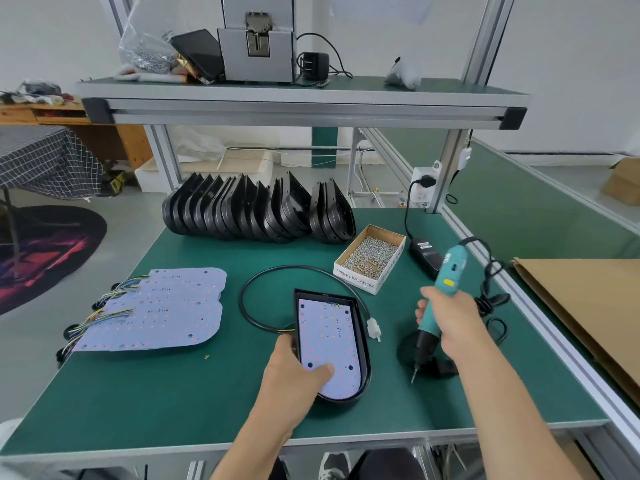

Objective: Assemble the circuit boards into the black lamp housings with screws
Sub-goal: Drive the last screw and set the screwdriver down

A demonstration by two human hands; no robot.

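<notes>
- Left hand (294,370): nearest the camera; thumb pressed flat on the white circuit board (329,344), fingers curled round the left wall of the black housing (365,362), grasping it.
- One circuit board lies seated inside this one housing, which lies flat on the green table (173,393) at front centre.
- One black cable (256,282) loops from the housing's left side round behind it and ends in one white connector (374,328) just beside the right wall.
- Right hand (450,320): clenched round one teal electric screwdriver (440,299), tip pointing down, right of the housing and apart from it.
- One black round base (429,358) lies under the screwdriver tip.
- One open cardboard box of screws (372,256) stands behind the housing, to the right; screw count cannot be told.
- One stack of spare circuit boards (156,313) with coloured wires lies at left; at least three, exact count unclear.
- One row of empty black housings (256,209) stands on edge at the table's far side; roughly a dozen.
- One black power adapter (426,254) lies right of the box.
</notes>
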